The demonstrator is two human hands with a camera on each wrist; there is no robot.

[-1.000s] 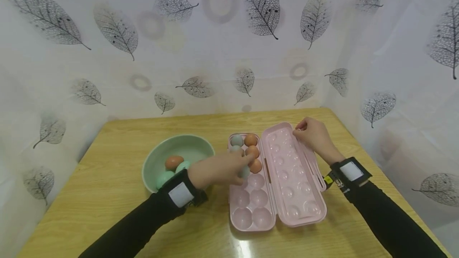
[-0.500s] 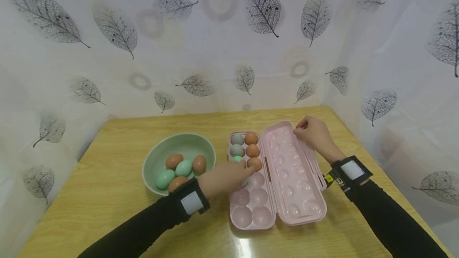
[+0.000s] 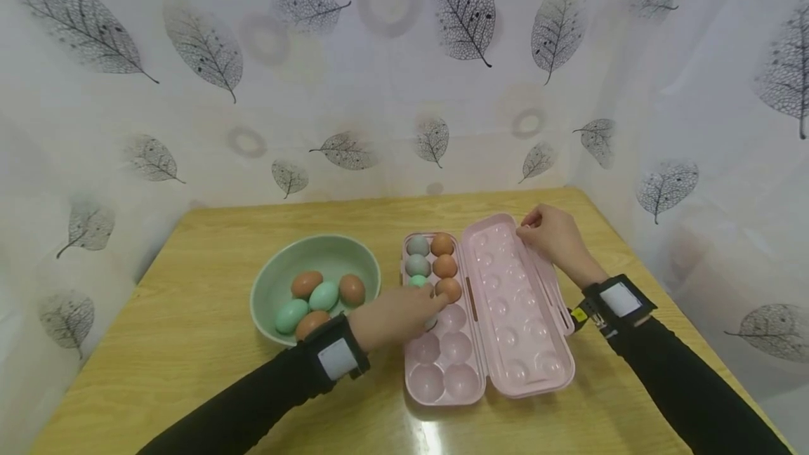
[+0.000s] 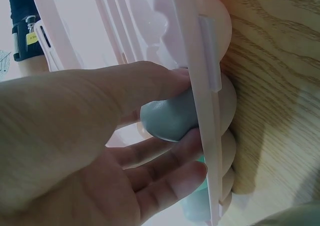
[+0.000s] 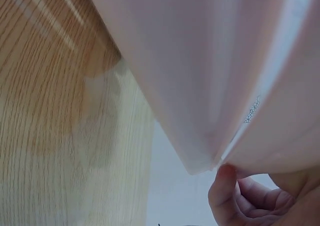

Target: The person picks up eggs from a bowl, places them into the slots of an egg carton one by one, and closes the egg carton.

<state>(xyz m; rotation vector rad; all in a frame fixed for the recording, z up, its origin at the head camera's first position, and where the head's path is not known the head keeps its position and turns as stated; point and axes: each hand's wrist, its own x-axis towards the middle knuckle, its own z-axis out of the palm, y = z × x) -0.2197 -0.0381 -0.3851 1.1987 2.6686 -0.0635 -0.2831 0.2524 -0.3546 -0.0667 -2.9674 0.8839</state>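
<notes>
A pink egg carton (image 3: 427, 388) lies open on the table, its lid (image 3: 524, 343) folded to the right. My left hand (image 3: 397, 316) holds a grey-blue egg (image 4: 169, 119) between thumb and fingers, low at a well in the left row. Up the carton from it sit a green egg (image 3: 418, 280) and two grey eggs (image 3: 418, 265). Three brown eggs (image 3: 445, 266) fill the far wells of the right row. My right hand (image 3: 556, 241) pinches the lid's far right edge; in the right wrist view its thumb and finger (image 5: 227, 186) meet at the lid's corner.
Left of the carton stands a green bowl (image 3: 265, 279) with several brown and green eggs (image 3: 324, 296) in it. The wooden table (image 3: 208, 371) reaches back to a leaf-patterned curtain (image 3: 379, 90) hanging behind and at both sides.
My left hand has come a little nearer and lowered the grey-blue egg to the well, uncovering the green egg in the carton and more eggs in the bowl. My right hand stays put.
</notes>
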